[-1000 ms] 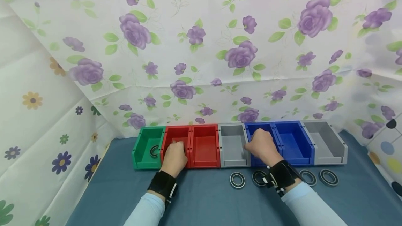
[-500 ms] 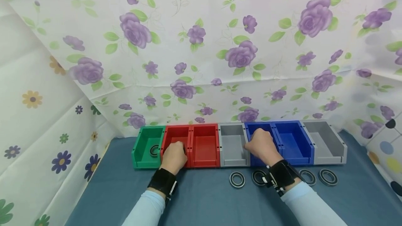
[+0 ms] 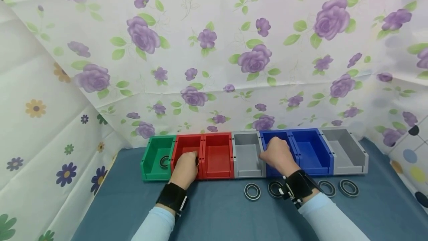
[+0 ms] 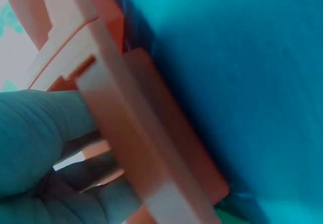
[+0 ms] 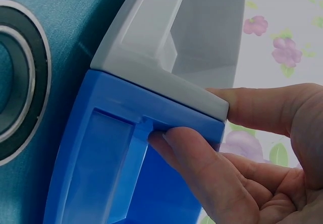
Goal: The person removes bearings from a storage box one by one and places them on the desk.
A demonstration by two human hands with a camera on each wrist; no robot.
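In the head view my left hand reaches into the left red bin. A dark sliver of a ball bearing shows beside its fingers. In the left wrist view the fingertips are hidden behind the bin's front wall, so whether they hold the bearing cannot be told. My right hand pinches the adjoining side walls of the middle grey bin and the left blue bin, thumb on the grey side, index finger inside the blue. Another bearing lies in the green bin.
The bins stand in one row along the flowered cloth backdrop. Right of my hands are a second blue bin and a grey bin. In front lie several bearings, including a bearing and another bearing, on the blue cloth.
My left hand has shifted slightly to the left within the red bin, and more of the dark bearing edge shows beside it. My right hand keeps its place on the bin walls.
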